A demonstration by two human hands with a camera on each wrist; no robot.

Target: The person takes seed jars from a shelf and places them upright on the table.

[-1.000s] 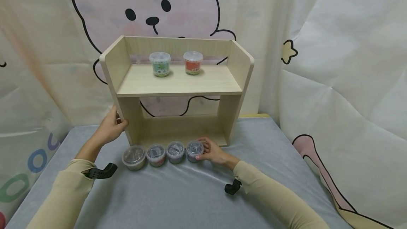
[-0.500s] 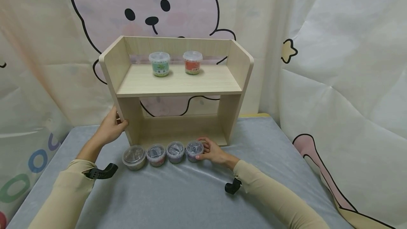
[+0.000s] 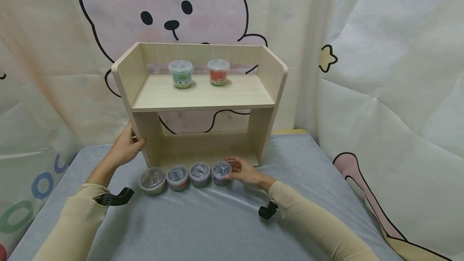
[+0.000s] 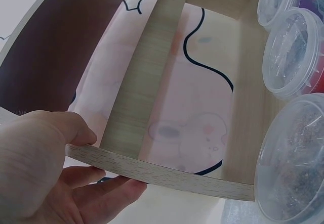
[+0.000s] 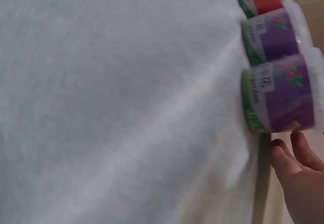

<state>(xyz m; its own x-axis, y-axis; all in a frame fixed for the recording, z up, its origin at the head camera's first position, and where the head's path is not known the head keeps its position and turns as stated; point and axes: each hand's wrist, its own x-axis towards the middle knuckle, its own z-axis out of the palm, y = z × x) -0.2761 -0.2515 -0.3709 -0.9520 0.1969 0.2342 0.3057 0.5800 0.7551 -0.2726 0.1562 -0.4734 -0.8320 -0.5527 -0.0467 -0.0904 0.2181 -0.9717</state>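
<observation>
While the left hand pinches the shelf at its left wall, the nearer right hand, digits loosely apart, meets the rightmost cup, upright at the shelf's near side, from the right.

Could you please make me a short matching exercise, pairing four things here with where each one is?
1. Left hand
2. Right hand
3. Green-labelled cup
4. Widest cup

A. At the left end of the front row
B. Beside the purple-labelled cup at that row's right end
C. Gripping the side of the wooden shelf
D. On the top level, left of a red-labelled cup

Pairs: 1-C; 2-B; 3-D; 4-A
</observation>
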